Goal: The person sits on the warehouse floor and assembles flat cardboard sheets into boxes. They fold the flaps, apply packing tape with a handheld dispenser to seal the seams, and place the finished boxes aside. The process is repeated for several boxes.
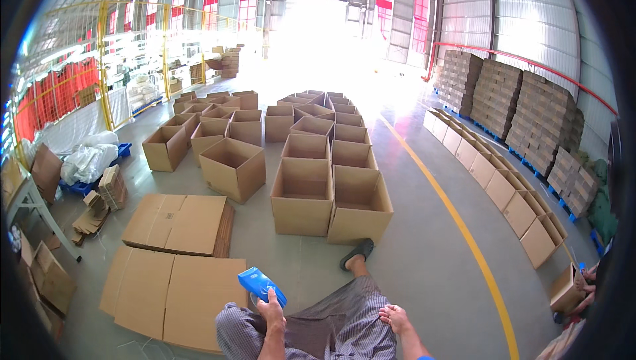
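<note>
The left hand (271, 307) is clamped on a blue tape dispenser (260, 285), raised above the knee, ready to use. The right hand (395, 318) rests open on the thigh. Flattened cardboard (173, 294) lies on the floor beside open boxes (303, 194).

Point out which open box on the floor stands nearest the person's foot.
The open box at the front right of the rows, just beyond the sandalled foot. Its neighbour to the left stands a little farther off; all the others stand farther back.
</note>
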Demonstrator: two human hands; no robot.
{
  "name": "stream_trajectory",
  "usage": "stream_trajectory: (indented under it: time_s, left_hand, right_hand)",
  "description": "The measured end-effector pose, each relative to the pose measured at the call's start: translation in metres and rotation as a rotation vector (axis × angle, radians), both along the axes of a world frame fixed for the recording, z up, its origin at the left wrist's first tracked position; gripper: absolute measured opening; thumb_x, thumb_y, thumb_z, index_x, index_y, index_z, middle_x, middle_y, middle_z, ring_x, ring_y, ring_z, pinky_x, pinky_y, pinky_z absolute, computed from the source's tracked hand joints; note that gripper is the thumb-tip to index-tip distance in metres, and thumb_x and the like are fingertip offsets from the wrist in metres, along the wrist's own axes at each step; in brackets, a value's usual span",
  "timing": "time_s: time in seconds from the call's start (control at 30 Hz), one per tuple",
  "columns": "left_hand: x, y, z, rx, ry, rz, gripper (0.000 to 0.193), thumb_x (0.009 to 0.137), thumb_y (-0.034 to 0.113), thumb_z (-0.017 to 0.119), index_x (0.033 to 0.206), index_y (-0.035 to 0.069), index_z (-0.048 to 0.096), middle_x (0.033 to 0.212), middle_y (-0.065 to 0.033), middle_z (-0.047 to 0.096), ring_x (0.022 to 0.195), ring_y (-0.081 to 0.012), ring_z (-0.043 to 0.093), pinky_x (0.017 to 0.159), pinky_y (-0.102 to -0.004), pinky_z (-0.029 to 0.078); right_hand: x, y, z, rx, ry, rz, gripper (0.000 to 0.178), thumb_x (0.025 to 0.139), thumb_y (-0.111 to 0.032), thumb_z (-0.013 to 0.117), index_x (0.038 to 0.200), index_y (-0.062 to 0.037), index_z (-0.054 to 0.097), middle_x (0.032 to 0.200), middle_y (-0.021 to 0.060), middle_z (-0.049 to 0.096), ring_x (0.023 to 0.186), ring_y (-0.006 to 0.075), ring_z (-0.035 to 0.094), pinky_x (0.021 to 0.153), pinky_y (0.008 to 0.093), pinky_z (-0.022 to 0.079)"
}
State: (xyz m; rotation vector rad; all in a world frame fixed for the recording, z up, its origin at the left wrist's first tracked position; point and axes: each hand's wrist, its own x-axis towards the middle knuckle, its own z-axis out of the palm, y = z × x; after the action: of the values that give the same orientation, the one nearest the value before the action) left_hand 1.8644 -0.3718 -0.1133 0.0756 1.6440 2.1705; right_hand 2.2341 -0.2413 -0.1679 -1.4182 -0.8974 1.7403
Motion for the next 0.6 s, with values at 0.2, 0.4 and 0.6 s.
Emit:
stream_trajectory:
  time_s: [0.2,0.4,0.6]
  left_hand:
    - [0.002,-0.006,0.000,-0.043,0.025,-0.034,0.035,0.091,0.022,0.064,0.114,-0.005,0.057,0.108,-0.0126,0.063,0.096,-0.0214,0.060,0.090,-0.0356,0.047]
    - [0.009,-0.006,0.000,0.007,0.080,-0.106,0.033,0.092,0.022,0.064,0.112,-0.003,0.058,0.104,-0.0101,0.064,0.092,-0.0189,0.060,0.087,-0.0334,0.048]
    - [-0.008,-0.024,0.041,-0.003,0.193,-0.184,0.026,0.092,0.022,0.065,0.106,0.000,0.062,0.094,-0.0059,0.065,0.082,-0.0134,0.060,0.076,-0.0293,0.050]
  right_hand:
    - [-0.021,-0.002,-0.010,0.019,-0.154,0.112,0.020,0.095,-0.011,0.058,0.112,-0.0025,0.055,0.097,0.0077,0.065,0.076,0.0140,0.065,0.063,0.0270,0.057]
    - [-0.009,-0.021,-0.033,0.280,-0.333,-0.006,0.028,0.089,-0.015,0.067,0.112,-0.0023,0.056,0.101,0.0088,0.064,0.081,0.0163,0.065,0.066,0.0276,0.056]
    - [-0.007,-0.026,-0.021,0.571,-1.140,0.217,0.041,0.077,-0.024,0.077,0.110,-0.0029,0.063,0.102,0.0116,0.067,0.088,0.0192,0.065,0.076,0.0320,0.054]
